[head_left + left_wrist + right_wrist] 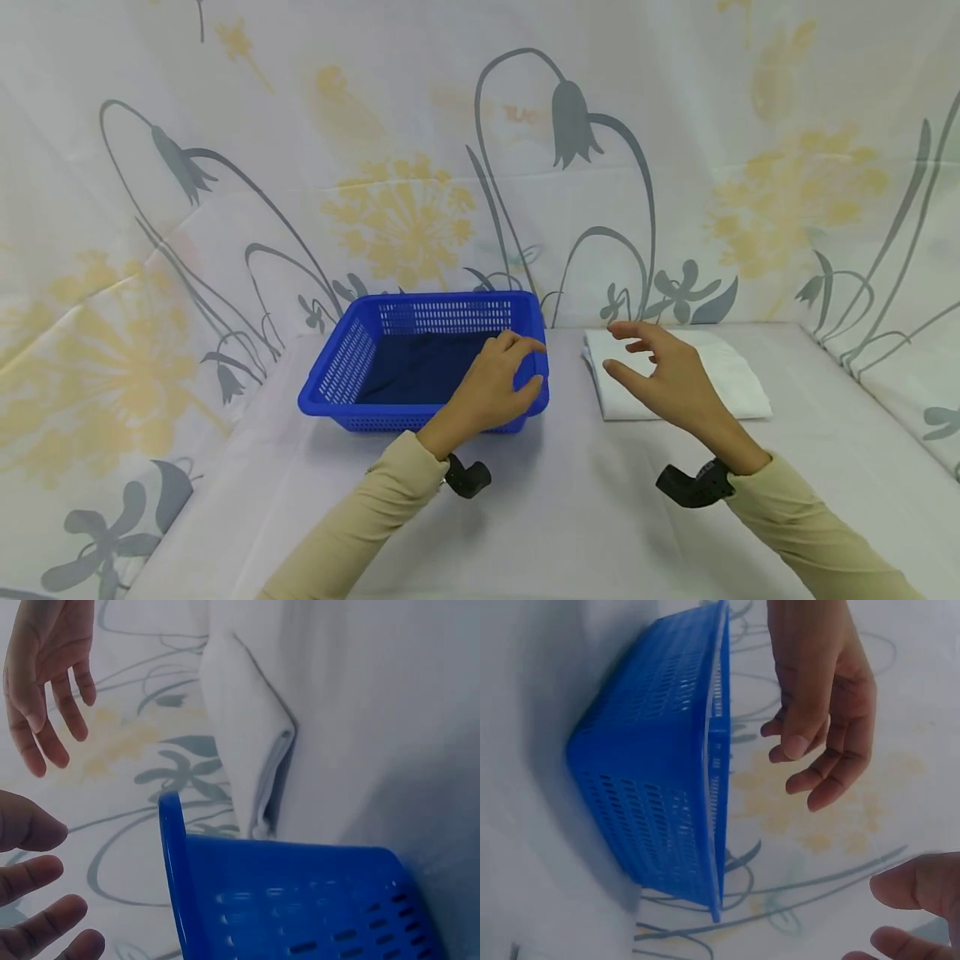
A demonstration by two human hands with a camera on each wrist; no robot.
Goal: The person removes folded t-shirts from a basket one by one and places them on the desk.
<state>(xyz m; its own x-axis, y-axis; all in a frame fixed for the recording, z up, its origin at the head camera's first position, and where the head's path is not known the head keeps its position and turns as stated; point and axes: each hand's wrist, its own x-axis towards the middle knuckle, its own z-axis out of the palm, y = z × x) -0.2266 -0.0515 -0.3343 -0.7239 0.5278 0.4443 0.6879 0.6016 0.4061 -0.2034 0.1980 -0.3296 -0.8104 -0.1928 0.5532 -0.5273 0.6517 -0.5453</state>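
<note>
A blue plastic basket (423, 410) with slotted walls stands left of centre on the table. Dark navy cloth (420, 367) lies inside it. My left hand (491, 379) hovers above the basket's right front corner, fingers loosely bent and holding nothing. To the right, a folded white cloth (727, 375) lies flat. My right hand (667, 375) hangs over its left part, thumb and fingers spread apart with nothing between them. In the right wrist view, a gap shows between the left hand (829, 712) and the basket rim (714, 750). The left wrist view shows the white cloth's folded edge (274, 761).
A white sheet covers the table (555, 517). Behind it hangs a curtain (420, 125) printed with grey and yellow flowers. Each wrist wears a black strap device, one on the left (467, 477) and one on the right (693, 486).
</note>
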